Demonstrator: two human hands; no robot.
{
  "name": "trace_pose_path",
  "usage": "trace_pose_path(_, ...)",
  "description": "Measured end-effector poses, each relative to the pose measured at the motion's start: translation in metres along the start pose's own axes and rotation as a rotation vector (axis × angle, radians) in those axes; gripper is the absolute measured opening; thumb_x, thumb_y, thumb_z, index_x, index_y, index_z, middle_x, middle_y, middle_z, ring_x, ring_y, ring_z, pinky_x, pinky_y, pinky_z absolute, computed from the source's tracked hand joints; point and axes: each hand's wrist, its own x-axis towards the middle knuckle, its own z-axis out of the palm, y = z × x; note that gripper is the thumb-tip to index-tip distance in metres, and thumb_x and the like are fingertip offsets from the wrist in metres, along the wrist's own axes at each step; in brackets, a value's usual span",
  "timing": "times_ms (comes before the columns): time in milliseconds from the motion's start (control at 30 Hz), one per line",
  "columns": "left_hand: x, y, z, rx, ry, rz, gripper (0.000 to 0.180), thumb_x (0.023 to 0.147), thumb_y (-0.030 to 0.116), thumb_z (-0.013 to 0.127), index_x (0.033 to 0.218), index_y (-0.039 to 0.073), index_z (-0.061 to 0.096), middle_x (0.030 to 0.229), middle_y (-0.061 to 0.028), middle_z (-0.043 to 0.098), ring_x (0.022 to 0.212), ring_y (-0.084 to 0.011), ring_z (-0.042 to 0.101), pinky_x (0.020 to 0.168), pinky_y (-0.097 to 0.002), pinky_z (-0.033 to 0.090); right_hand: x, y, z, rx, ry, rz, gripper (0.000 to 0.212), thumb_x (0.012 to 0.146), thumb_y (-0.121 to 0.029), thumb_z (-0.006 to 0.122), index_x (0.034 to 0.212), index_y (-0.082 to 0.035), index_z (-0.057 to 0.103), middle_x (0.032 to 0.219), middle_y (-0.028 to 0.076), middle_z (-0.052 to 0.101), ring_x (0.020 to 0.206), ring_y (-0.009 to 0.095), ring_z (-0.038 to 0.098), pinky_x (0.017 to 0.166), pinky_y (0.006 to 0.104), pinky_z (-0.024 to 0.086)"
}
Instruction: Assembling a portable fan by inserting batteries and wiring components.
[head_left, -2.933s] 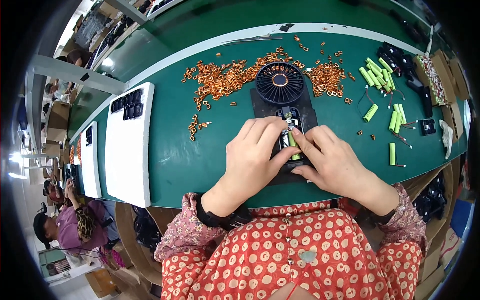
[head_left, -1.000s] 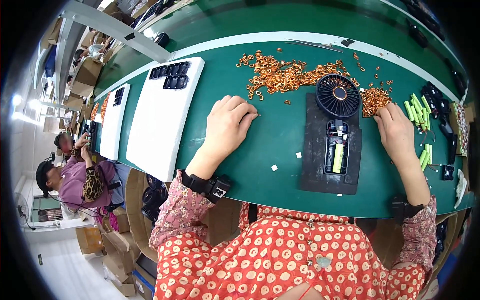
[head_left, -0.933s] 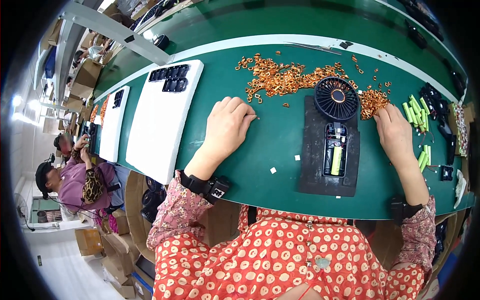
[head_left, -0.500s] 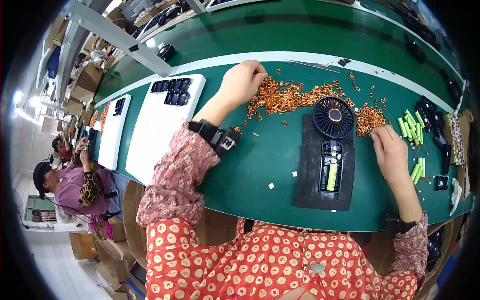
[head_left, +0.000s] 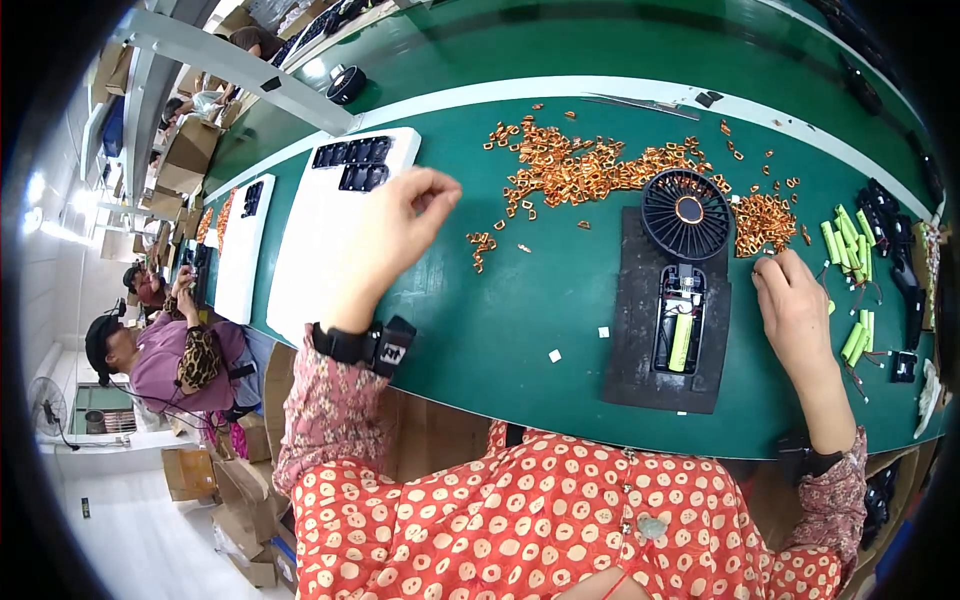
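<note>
Over the near right side of a white foam board (head_left: 305, 255), my left hand (head_left: 405, 225) is closed, thumb against fingers; what it holds, if anything, is hidden. My right hand (head_left: 795, 305) is also closed in a pinch, just below a small pile of copper-coloured metal pieces (head_left: 765, 224); nothing can be made out in its fingertips. Between the hands, a black handheld fan (head_left: 686, 215) lies with its handle toward me on a dark mat (head_left: 632, 375). The handle is uncovered, showing a green battery cell (head_left: 680, 342) and wiring inside.
A larger heap of copper pieces (head_left: 575, 165) spreads across the far middle. Several green battery cells (head_left: 853, 245) and black parts (head_left: 905, 275) lie at right. Black moulded parts (head_left: 352, 152) sit on the foam board. A person in purple (head_left: 180, 365) works at far left.
My left hand has left the copper heap and moved left and nearer to me, over the foam board. My right hand has stayed by the small pile, its fingers still closed. The view has shifted slightly.
</note>
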Motion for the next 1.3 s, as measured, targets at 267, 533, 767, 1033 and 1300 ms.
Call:
trace_pose_path(267, -0.082, 0.028, 0.041, 0.051, 0.227, -0.003, 0.007, 0.086, 0.009, 0.075, 0.091, 0.005, 0.073, 0.082, -0.0076, 0.067, 0.066, -0.0179, 0.066, 0.059, -0.0283, 0.052, 0.008, -0.004, -0.008, 0.058, -0.031, 0.033, 0.011, 0.087, -0.002, 0.066, 0.094, -0.003, 0.058, 0.082, 0.013, 0.052, 0.075, 0.035, 0.06, 0.065, 0.047, 0.048)
trace_pose_path(533, -0.072, 0.027, 0.049, 0.176, 0.23, -0.061, 0.006, 0.086, 0.01, 0.073, 0.09, 0.007, 0.073, 0.08, -0.0054, 0.068, 0.065, -0.019, 0.066, 0.062, -0.0323, 0.052, 0.004, -0.015, -0.023, 0.46, 0.0, 0.231, 0.005, 0.091, -0.002, 0.062, 0.093, -0.001, 0.057, 0.086, 0.014, 0.06, 0.077, 0.031, 0.062, 0.068, 0.0393, 0.049)
trace_pose_path(767, -0.062, 0.043, 0.037, 0.021, 0.3, 0.016, 0.012, 0.089, 0.001, 0.069, 0.101, 0.001, 0.072, 0.086, -0.0085, 0.07, 0.071, -0.0166, 0.066, 0.067, -0.0277, 0.052, 0.008, -0.039, -0.025, 0.769, 0.082, 0.31, 0.006, 0.093, -0.005, 0.063, 0.094, 0.001, 0.063, 0.099, 0.006, 0.06, 0.085, 0.015, 0.06, 0.072, 0.028, 0.048)
trace_pose_path(1033, -0.05, 0.121, 0.1, -0.639, -0.035, 0.007, 0.011, 0.085, 0.004, 0.076, 0.095, 0.002, 0.073, 0.104, -0.0058, 0.066, 0.095, -0.0145, 0.063, 0.084, -0.0278, 0.05, 0.01, -0.055, -0.002, 0.765, 0.112, 0.295, 0.009, 0.089, -0.009, 0.069, 0.091, 0.0, 0.067, 0.111, 0.011, 0.062, 0.104, 0.023, 0.061, 0.092, 0.0337, 0.047)
trace_pose_path(1300, -0.054, 0.132, 0.124, -0.568, 0.029, -0.01, 0.01, 0.082, 0.007, 0.078, 0.092, 0.004, 0.076, 0.115, -0.0111, 0.061, 0.108, -0.0211, 0.06, 0.094, -0.0335, 0.047, 0.01, -0.053, 0.003, 0.853, 0.086, 0.34, 0.008, 0.089, -0.008, 0.068, 0.09, 0.0, 0.067, 0.111, 0.012, 0.062, 0.106, 0.024, 0.061, 0.094, 0.0342, 0.046)
